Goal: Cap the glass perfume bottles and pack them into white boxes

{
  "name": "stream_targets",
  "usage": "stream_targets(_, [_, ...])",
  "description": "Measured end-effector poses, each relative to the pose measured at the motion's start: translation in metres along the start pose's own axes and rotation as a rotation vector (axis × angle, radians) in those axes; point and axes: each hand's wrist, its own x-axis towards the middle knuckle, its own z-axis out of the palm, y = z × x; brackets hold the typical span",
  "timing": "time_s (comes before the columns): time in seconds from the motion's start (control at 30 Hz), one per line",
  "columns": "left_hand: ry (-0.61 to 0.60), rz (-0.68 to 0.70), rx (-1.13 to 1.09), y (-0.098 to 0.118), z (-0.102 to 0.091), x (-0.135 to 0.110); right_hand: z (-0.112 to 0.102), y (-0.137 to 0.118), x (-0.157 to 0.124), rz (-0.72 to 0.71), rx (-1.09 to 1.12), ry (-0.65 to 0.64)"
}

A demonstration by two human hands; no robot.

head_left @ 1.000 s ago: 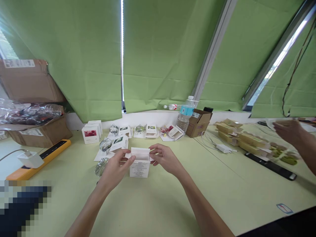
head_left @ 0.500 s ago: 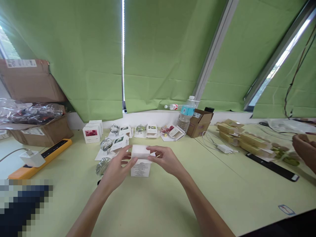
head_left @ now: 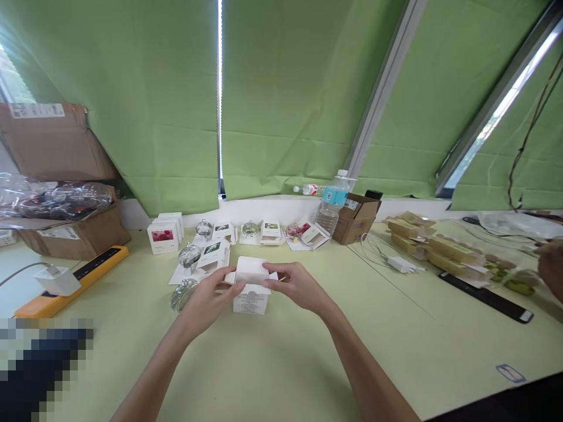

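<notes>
A small white carton (head_left: 251,292) with fine print on its front stands on the pale green table (head_left: 272,357) in front of me. My left hand (head_left: 206,300) grips its left side, fingers curled at the top flap. My right hand (head_left: 298,285) pinches the lid flap from the right, pressing it down over the opening. A clear glass ornament (head_left: 180,294) lies just left of my left hand. Behind the carton are several small white boxes (head_left: 162,239) and more glass ornaments (head_left: 189,256) on open packaging.
A water bottle (head_left: 332,202) and a small brown carton (head_left: 356,218) stand at the back. A yellow power strip (head_left: 73,281) and big cardboard boxes (head_left: 65,234) are at left. Another person's hand (head_left: 552,266) is at right near tan packets (head_left: 428,246), a charger (head_left: 399,264) and a black bar (head_left: 486,296).
The carton's top flap, open a second ago, has been folded down by my hands. The other person's hand at right has drawn back toward the frame edge.
</notes>
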Motion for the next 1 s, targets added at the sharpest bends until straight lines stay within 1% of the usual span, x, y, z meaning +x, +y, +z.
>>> stream_targets(0.13, [0.021,0.015,-0.007,-0.002,0.001,0.002,0.003,0.0,0.0,-0.017,-0.022,0.011])
stream_targets(0.3, [0.118,0.054,0.041,-0.003,0.006,0.001,0.004,-0.009,-0.001,-0.098,-0.014,0.042])
stream_targets(0.43, [0.163,0.035,0.093,-0.002,0.008,0.0,0.0,-0.011,-0.003,-0.095,-0.01,-0.029])
stream_targets(0.63, [0.144,0.039,0.049,-0.002,0.01,0.0,-0.001,-0.005,-0.003,-0.094,-0.041,-0.056])
stream_targets(0.8, [0.159,0.021,0.093,-0.003,0.009,0.001,0.002,-0.005,-0.002,-0.077,-0.069,-0.04])
stream_targets(0.9, [0.172,0.051,0.098,-0.001,0.009,0.0,0.001,-0.006,-0.003,-0.077,-0.096,-0.036])
stream_targets(1.0, [0.152,0.094,0.1,0.003,0.009,-0.002,0.0,-0.007,-0.003,-0.071,-0.093,-0.049])
